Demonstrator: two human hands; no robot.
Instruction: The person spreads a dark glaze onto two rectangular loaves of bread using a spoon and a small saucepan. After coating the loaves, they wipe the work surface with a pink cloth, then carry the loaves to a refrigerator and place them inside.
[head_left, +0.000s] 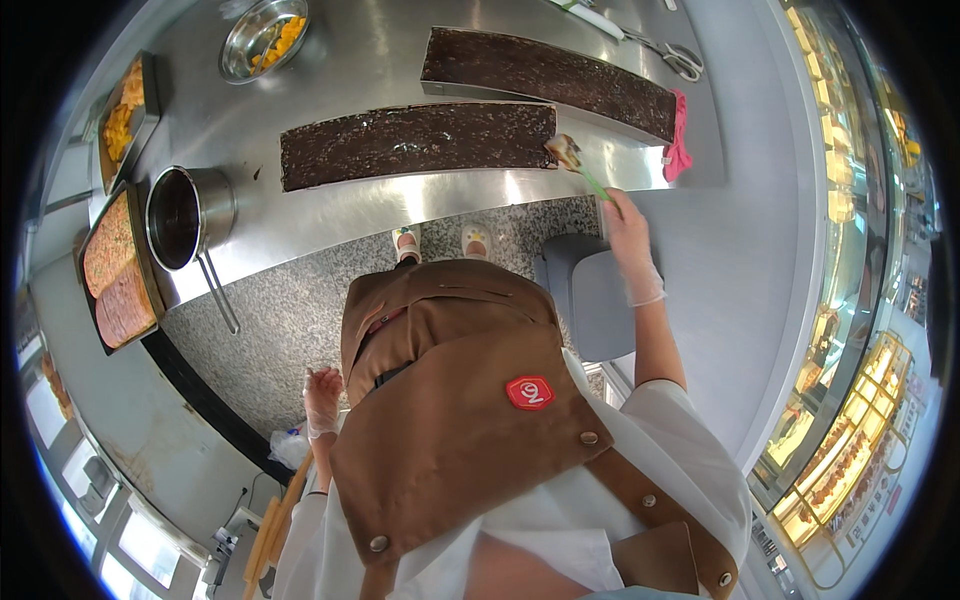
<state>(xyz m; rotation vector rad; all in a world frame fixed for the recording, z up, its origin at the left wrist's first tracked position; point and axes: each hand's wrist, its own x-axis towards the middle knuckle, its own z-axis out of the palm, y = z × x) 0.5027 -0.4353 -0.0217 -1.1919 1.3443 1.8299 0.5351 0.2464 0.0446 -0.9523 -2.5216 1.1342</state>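
Note:
In a clear plastic glove, my right hand (630, 232) grips the green handle of a spatula (568, 154). Dark glaze smears the spatula's pale blade, which is at the right end of a long chocolate-covered slab (420, 141). Whether the blade touches the slab I cannot tell. A second long chocolate-covered slab (547, 79) lies behind it at a slant. My left hand (323, 394), also gloved, hangs low beside my brown apron (472, 420). Its fingers are loosely curled, and nothing shows in them.
On the steel table (352, 67), a saucepan (217, 210) of dark liquid stands left, its handle jutting past the edge. Beyond are a tray of topped bread (116, 262), a steel bowl (262, 41) with yellow pieces, scissors (679, 60) and a pink cloth (677, 142). A grey bin (600, 300) stands below.

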